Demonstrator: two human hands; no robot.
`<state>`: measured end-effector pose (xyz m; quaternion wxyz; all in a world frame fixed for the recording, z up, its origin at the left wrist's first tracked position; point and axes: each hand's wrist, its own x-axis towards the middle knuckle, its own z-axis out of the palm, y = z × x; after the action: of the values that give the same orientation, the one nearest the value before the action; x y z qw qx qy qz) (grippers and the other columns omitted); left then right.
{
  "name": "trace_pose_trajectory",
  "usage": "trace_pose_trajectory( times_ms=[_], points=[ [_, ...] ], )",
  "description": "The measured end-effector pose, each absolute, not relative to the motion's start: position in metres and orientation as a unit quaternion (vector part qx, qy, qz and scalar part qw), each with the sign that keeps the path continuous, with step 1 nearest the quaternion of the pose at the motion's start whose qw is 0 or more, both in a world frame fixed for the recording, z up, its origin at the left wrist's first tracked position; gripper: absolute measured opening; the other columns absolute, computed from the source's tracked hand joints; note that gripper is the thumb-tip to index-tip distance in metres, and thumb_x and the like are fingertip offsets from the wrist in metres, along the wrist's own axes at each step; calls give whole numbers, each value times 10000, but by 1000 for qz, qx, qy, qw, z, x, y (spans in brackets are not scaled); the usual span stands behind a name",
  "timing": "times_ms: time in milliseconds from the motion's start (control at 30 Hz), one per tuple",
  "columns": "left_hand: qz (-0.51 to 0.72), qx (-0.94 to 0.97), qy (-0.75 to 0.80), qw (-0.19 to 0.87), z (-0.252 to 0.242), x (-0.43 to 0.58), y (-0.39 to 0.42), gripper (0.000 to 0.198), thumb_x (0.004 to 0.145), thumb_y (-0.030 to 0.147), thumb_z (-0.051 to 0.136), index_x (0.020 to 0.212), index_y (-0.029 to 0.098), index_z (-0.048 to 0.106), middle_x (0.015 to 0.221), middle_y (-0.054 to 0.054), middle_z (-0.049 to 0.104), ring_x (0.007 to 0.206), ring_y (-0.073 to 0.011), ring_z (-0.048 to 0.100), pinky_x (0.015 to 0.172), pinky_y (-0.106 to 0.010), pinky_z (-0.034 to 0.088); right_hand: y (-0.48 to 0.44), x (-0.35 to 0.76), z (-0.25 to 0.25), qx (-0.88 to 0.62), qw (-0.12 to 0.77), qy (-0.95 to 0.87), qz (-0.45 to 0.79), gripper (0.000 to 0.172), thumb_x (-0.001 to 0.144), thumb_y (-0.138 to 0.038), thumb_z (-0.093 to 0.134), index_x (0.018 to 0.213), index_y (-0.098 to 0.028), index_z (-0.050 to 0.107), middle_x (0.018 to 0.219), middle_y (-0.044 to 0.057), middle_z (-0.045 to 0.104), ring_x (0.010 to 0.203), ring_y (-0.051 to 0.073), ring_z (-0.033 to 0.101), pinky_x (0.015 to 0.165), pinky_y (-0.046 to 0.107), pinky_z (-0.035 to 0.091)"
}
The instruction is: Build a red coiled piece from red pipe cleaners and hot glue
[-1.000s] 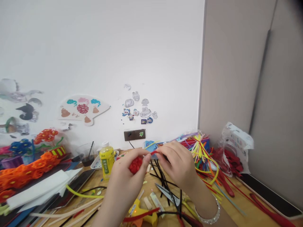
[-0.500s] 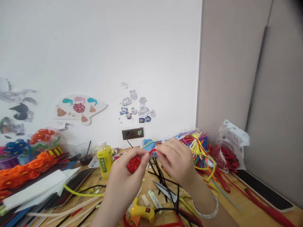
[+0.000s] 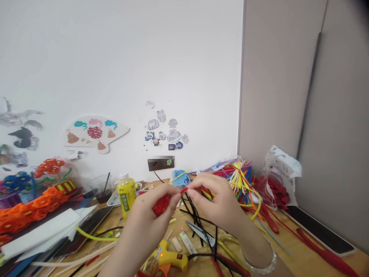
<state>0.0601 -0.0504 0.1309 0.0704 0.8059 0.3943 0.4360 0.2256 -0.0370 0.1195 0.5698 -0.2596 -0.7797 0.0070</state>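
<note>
My left hand is shut around a red fuzzy pipe-cleaner bundle, which shows between the thumb and the palm. My right hand pinches a short red pipe-cleaner end rising from that bundle, so the fingertips of both hands nearly meet. Loose black pipe cleaners lie just below my right hand. A silver bangle circles my right wrist.
Steel scissors, a yellow glue gun and glue sticks lie on the wooden table. Behind stand a yellow bottle and a bundle of coloured pipe cleaners. Orange pipe-cleaner flowers lie left.
My hands have drawn slightly closer together, with the red bundle sitting a little lower. The whole view has drifted slightly, with the wall and table shifting left.
</note>
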Motion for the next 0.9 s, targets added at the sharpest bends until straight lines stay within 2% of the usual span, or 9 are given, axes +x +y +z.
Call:
trace_pose_trajectory(
  times_ms=[100,167,300,633,700,767,867,900],
  points=[
    [346,853,383,79,133,53,-50,166,838,231,482,742,202,614,672,22,662,618,-129,587,586,-211,429,-36,238,124,-262,447,-840,161,203,858,-199,492,690,-158,598,647,-12,582,632,102,533,594,211,400],
    [302,868,386,80,133,50,-50,184,848,234,459,753,203,613,667,22,657,607,-125,580,577,-208,425,-30,242,123,-238,395,-857,228,204,853,-234,511,695,-150,609,642,-12,575,621,101,524,584,208,398],
    [274,874,394,77,132,47,-52,207,863,259,426,763,201,599,677,15,647,608,-126,569,577,-211,420,-16,245,118,-204,378,-857,284,165,846,-251,537,752,-144,620,679,-8,578,640,99,516,597,204,397],
    [239,881,401,80,133,43,-51,232,870,268,402,726,195,569,626,31,577,575,-115,505,546,-201,394,-10,246,117,-138,346,-882,287,128,836,-240,545,822,-143,628,757,14,583,696,111,517,651,229,403],
    [234,883,400,77,134,42,-51,242,872,273,396,724,194,570,620,31,572,571,-115,499,541,-201,393,-9,245,115,-131,353,-880,289,106,810,-248,586,809,-151,628,765,15,586,709,116,520,668,241,403],
    [237,883,398,77,134,41,-53,247,874,285,396,726,194,572,626,29,580,573,-116,505,541,-200,398,-7,241,112,-113,399,-848,329,109,797,-256,607,760,-154,614,727,8,570,677,111,507,653,242,405],
    [255,884,384,81,136,42,-56,246,867,288,419,708,189,578,619,26,596,567,-114,523,541,-191,411,-5,229,105,14,513,-715,475,221,813,-306,579,643,-173,532,569,-35,478,542,97,450,559,229,420],
    [263,884,376,83,137,42,-58,242,863,285,429,707,188,586,619,24,606,567,-114,532,545,-188,418,-5,224,103,82,526,-661,529,260,823,-321,553,610,-185,491,515,-55,426,486,93,418,513,224,425]
  ],
)
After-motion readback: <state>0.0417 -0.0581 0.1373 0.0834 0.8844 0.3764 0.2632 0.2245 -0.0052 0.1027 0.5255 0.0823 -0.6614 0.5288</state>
